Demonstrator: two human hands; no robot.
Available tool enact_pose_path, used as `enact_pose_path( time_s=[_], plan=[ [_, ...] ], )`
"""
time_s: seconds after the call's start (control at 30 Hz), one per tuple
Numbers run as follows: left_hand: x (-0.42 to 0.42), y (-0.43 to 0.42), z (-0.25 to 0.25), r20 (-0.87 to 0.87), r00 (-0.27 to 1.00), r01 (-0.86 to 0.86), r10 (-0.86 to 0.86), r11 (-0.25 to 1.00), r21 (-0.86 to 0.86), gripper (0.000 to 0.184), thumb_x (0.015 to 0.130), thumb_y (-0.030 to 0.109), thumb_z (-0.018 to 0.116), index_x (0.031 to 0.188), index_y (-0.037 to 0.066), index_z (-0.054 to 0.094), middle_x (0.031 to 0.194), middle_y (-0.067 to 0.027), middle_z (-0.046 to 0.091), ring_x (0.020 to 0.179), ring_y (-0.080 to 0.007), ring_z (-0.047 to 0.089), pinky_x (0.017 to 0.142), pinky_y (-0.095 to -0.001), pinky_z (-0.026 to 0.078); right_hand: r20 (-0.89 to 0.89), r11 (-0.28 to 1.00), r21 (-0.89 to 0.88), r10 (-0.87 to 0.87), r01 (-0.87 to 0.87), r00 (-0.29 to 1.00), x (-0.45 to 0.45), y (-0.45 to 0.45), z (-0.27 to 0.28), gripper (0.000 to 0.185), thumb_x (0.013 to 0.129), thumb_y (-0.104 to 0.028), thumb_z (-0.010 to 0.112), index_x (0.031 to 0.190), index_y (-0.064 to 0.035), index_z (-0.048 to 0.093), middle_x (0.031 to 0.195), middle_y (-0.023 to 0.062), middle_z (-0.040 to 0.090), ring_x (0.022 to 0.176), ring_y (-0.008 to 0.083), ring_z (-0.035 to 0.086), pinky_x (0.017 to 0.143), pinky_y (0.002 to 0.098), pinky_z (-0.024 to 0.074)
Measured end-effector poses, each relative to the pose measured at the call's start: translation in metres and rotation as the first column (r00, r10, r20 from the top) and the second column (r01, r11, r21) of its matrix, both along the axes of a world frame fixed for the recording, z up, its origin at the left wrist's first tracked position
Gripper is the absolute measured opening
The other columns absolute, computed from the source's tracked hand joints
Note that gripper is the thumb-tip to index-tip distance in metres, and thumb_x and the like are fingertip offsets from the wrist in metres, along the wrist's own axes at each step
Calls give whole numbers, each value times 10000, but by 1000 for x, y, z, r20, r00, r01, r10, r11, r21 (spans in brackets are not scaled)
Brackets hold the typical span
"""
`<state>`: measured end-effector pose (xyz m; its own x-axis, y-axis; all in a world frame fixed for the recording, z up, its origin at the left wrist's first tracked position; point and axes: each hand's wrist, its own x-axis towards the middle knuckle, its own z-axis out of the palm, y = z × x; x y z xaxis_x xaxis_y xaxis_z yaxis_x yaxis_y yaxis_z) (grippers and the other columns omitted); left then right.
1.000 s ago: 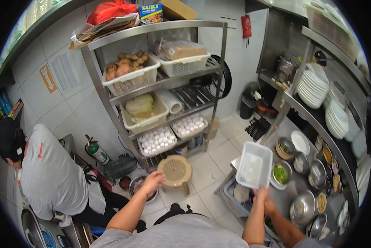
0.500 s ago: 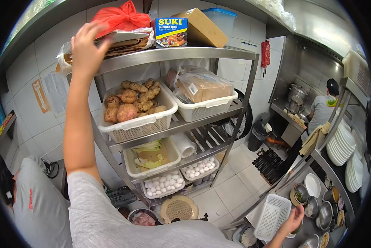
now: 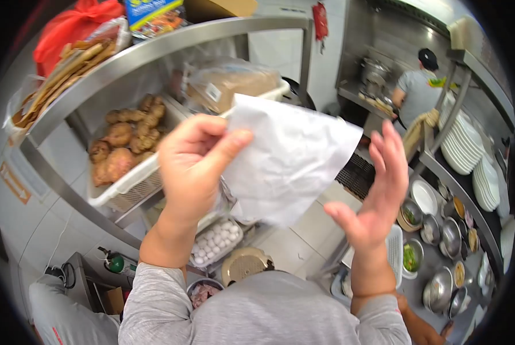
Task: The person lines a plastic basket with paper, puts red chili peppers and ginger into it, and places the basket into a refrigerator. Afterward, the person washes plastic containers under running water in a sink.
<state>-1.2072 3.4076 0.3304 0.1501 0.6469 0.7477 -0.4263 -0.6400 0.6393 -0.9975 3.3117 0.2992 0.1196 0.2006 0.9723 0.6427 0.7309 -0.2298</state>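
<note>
In front of my chest, my left hand (image 3: 197,155) pinches the left edge of a white sheet of paper (image 3: 286,161) between thumb and fingers. The sheet is slightly creased and hangs at a tilt. My right hand (image 3: 378,190) is raised beside the sheet's right edge, fingers spread, with nothing in it. Below it is a white perforated basket (image 3: 394,253), partly hidden by my right forearm. Behind my left hand, a white basket holds potatoes and ginger (image 3: 125,138). A stack of brown paper (image 3: 68,80) lies on the top shelf under a red plastic bag (image 3: 68,34).
Left and ahead stands a metal shelf rack (image 3: 171,46), with eggs (image 3: 216,241) lower down. At right, a counter carries metal bowls (image 3: 438,287) below stacked white plates (image 3: 458,146). A co-worker (image 3: 415,92) stands by the stove; another person's arm (image 3: 421,325) reaches in lower right.
My left hand has come down from the top shelf and now holds the white sheet. My right hand has left the white basket and risen. The view has shifted.
</note>
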Motion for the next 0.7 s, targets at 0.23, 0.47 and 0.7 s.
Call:
enact_pose_path(
  time_s=[0.23,0.47,0.7],
  plan=[
    [29,35,-82,-192,868,336,-458,826,-452,136,833,58,716,920,-23,650,861,-45,673,768,-71,602,714,-210,489,-306,566,-768,86,-299,948,40,35,-30,351,704,-61,788,1001,7,615,871,44,659,773,112,622,700,248,503],
    [18,55,-145,-318,783,260,-535,745,-614,250,827,76,719,1036,-35,641,891,-51,687,785,-66,615,709,-223,497,256,725,-308,-560,616,788,63,29,-75,334,724,-59,752,1024,-14,613,1032,122,625,1003,247,576,870,349,449],
    [41,33,-164,-57,851,340,-522,632,-696,198,878,35,646,1051,-61,639,918,-77,692,792,-72,623,703,-210,491,-8,625,-781,-35,16,999,4,15,-132,435,792,-109,718,1193,-28,568,1081,155,626,976,278,629,866,353,490]
  ],
)
